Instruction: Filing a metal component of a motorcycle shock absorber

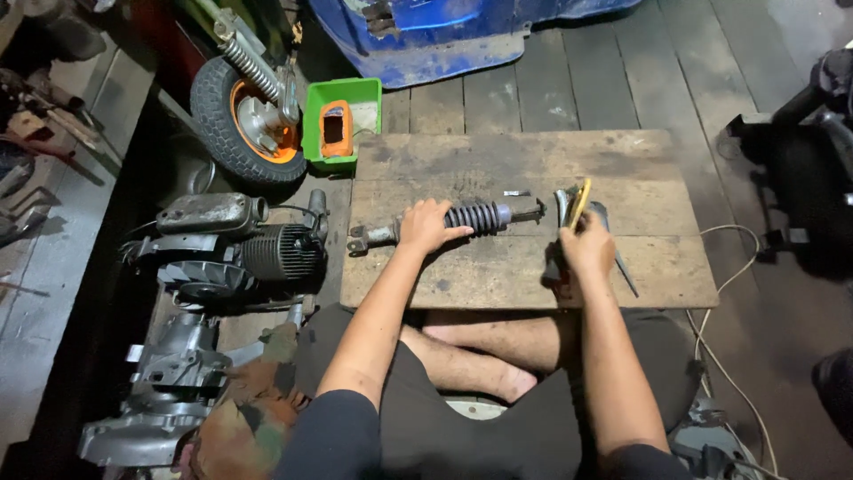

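Now, left hand: the left hand (425, 227) is wrapped around a metal shock absorber (449, 224), just left of its black ribbed rubber boot (475, 218).
Right hand: the right hand (586, 249) is closed around a bundle of thin tools (576, 206), one with a yellow strip, standing up and sticking out past the fingers.
Shock absorber: it lies flat, pointing left to right, on the middle of a wooden board (524, 267) in front of the person's crossed legs.
Board: it rests on a dark plank floor (640, 80). A thin grey blade (622, 262) lies on it, just right of the right hand.
Left side: an engine with cooling fins (267, 253) sits close to the board.
Far left: a small wheel with an orange hub (244, 120) leans beside a green tub (342, 124).
Far side: a big blue body part (426, 36).
Right side: a white cord (724, 284) curls on the floor.
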